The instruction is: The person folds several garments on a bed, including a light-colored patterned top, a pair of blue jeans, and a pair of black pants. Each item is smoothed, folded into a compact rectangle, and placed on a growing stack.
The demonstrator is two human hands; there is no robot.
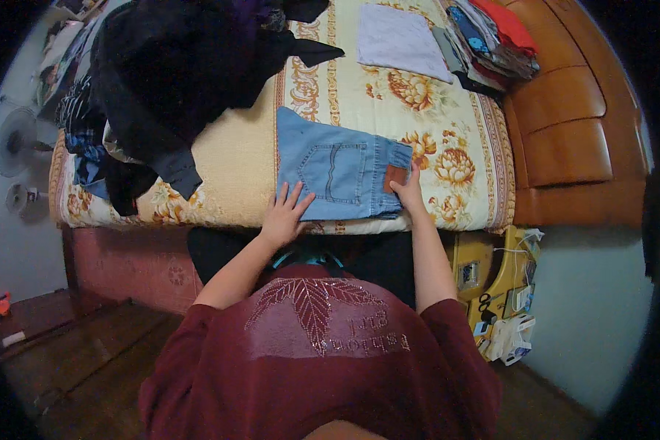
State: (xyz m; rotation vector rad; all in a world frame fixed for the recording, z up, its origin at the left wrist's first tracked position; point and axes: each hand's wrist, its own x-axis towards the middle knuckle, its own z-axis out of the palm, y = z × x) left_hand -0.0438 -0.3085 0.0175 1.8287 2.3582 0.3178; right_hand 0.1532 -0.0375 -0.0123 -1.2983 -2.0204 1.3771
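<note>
Folded light-blue denim jeans (333, 170) lie on the bed before me, a stitched back pocket facing up and the waistband towards the right. Across their lower left edge rests my left hand (285, 217), its fingers spread on the denim and holding nothing. At the waistband my right hand (410, 190) has its thumb on the brown patch (396, 179) and the index finger along the outer edge. The other fingers of that hand are mostly hidden, but it appears to grip the waistband.
A heap of dark clothes (159, 82) covers the bed's left side. Farther back lie a folded white cloth (401, 41) and a stack of folded clothes (498, 44). The brown padded headboard (566, 137) bounds the right. A yellow bedside cabinet (473, 258) holds small items, including scissors (485, 301).
</note>
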